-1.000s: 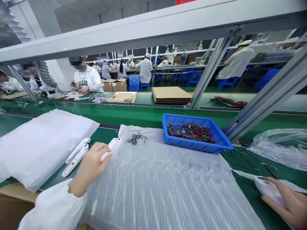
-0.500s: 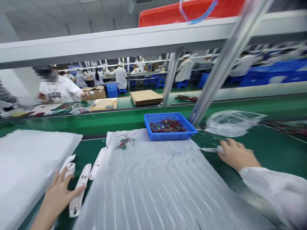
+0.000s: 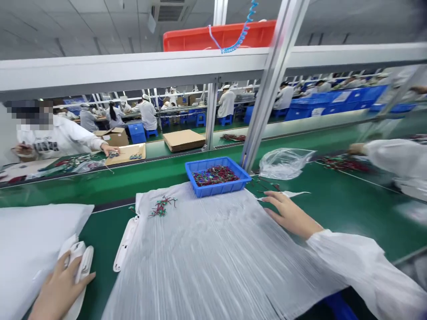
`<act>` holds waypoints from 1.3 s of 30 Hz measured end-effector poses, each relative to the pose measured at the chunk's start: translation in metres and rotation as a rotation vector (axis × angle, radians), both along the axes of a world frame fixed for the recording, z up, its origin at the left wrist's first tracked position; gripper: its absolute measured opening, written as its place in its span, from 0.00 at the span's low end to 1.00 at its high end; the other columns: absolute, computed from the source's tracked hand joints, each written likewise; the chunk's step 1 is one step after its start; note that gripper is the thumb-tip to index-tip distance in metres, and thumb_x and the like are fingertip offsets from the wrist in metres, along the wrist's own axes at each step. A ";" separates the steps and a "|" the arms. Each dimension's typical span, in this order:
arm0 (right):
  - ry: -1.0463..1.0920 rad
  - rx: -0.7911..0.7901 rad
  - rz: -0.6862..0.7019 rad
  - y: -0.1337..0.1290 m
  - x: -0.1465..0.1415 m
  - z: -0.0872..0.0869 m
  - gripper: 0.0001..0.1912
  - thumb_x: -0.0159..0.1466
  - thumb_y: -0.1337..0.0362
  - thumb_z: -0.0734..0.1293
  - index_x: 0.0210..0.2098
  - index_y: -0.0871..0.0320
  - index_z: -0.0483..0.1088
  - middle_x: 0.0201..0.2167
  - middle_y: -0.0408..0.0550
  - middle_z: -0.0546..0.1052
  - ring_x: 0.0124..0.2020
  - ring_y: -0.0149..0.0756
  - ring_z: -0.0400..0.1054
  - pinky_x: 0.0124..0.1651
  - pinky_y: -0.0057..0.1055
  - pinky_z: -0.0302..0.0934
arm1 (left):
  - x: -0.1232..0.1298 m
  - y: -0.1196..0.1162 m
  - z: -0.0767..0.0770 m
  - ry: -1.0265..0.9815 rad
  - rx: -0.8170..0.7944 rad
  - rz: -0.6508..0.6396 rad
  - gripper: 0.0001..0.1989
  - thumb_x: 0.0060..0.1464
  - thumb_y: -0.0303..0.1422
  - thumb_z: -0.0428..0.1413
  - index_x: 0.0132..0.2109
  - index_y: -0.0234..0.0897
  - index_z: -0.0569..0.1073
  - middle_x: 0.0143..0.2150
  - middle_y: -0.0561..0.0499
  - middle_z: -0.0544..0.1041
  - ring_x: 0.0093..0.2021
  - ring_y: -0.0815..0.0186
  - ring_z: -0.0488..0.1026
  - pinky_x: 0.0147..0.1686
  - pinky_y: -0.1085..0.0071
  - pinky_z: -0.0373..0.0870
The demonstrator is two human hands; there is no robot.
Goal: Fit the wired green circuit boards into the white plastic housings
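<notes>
My left hand (image 3: pixel 62 284) rests over white plastic parts (image 3: pixel 85 263) at the lower left, with its thumb stretched out to the right and its fingers spread on them. Another long white part (image 3: pixel 126 243) lies beside the left edge of a translucent white sheet (image 3: pixel 200 249). Along the sheet's right edge, my right hand (image 3: pixel 290 213) has its fingers apart, with the fingertips near a thin white strip (image 3: pixel 293 194). A small pile of red and green wired pieces (image 3: pixel 163 206) sits on the sheet. At its far end stands a blue tray (image 3: pixel 216 189) holding many similar pieces.
A white padded sheet (image 3: pixel 36 240) covers the left side. Behind my right hand lies a crumpled clear bag (image 3: pixel 283 163). A metal post (image 3: pixel 260 102) rises past the tray. One co-worker's sleeve (image 3: pixel 396 158) reaches in from the right; another person (image 3: pixel 63 133) works across the line.
My left hand has moved the long white part leftward, against the other white parts. My right hand has shifted left to the sheet's edge. The view has turned right.
</notes>
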State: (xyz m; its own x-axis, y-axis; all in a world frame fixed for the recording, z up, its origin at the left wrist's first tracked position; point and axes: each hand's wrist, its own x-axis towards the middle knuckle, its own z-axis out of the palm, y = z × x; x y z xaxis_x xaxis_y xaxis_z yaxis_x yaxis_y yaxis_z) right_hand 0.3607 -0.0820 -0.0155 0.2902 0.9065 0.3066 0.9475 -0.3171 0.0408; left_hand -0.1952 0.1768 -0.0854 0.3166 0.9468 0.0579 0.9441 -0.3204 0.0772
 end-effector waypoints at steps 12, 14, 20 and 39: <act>-0.211 -0.186 0.991 0.214 -0.265 0.013 0.09 0.59 0.72 0.61 0.40 0.62 0.67 0.40 0.48 0.71 0.42 0.35 0.65 0.43 0.36 0.61 | 0.019 -0.003 0.013 -0.072 -0.044 0.253 0.29 0.46 0.37 0.48 0.56 0.37 0.53 0.55 0.37 0.49 0.41 0.53 0.69 0.42 0.62 0.63; -0.255 -0.191 1.001 0.230 -0.294 -0.003 0.07 0.61 0.69 0.61 0.39 0.63 0.67 0.38 0.46 0.71 0.40 0.34 0.66 0.40 0.36 0.63 | 0.017 -0.003 0.013 -0.083 -0.046 0.270 0.34 0.46 0.37 0.48 0.59 0.35 0.47 0.53 0.36 0.54 0.45 0.50 0.67 0.43 0.62 0.62; -0.349 -0.129 1.111 0.243 -0.331 -0.034 0.07 0.63 0.66 0.60 0.37 0.60 0.68 0.37 0.46 0.71 0.39 0.33 0.66 0.40 0.35 0.63 | 0.016 -0.004 0.022 -0.032 0.005 0.255 0.29 0.45 0.34 0.48 0.56 0.34 0.53 0.39 0.42 0.67 0.42 0.50 0.67 0.38 0.63 0.62; -0.282 0.215 0.998 0.101 -0.183 -0.003 0.09 0.62 0.72 0.56 0.32 0.60 0.66 0.33 0.51 0.72 0.30 0.35 0.64 0.35 0.34 0.58 | 0.000 0.008 0.015 -0.006 0.047 0.081 0.18 0.48 0.24 0.45 0.49 0.36 0.62 0.43 0.45 0.66 0.40 0.61 0.68 0.41 0.70 0.62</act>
State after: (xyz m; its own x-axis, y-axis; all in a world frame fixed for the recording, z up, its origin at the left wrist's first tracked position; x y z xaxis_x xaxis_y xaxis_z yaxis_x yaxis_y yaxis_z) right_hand 0.1777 0.0192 -0.0184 -0.6626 0.6138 0.4292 0.7479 0.5728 0.3353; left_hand -0.1954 0.1848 -0.0702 0.2383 0.9656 0.1042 0.9667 -0.2461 0.0701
